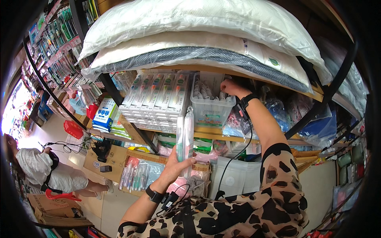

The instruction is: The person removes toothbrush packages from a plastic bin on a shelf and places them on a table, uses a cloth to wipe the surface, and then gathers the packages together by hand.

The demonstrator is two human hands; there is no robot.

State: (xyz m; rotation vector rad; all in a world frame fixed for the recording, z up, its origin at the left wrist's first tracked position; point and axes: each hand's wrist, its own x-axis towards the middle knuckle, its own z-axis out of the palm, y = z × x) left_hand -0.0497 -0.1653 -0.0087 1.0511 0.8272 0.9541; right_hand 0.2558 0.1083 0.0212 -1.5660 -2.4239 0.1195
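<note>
My left hand (177, 166) is closed around long, slim clear plastic packages (185, 137), held upright in front of the shelf. Something teal shows inside them; its kind is unclear. My right hand (234, 88) reaches over the right side of a translucent plastic bin (210, 106), its fingers curled at the contents. Whatever they may grip is hidden. White looped or bundled items (204, 92) fill the bin's upper part. Just left of the bin, clear boxes of packaged toothbrushes (156, 95) are stacked in rows.
Plastic-wrapped pillows (198, 43) lie on the shelf above my hands. A dark metal post (333, 93) rises at right. Below stands a cardboard box (139, 166) with packaged goods. Another person (47, 168) is at left, near a black cable (67, 146). A cable hangs from my right wrist.
</note>
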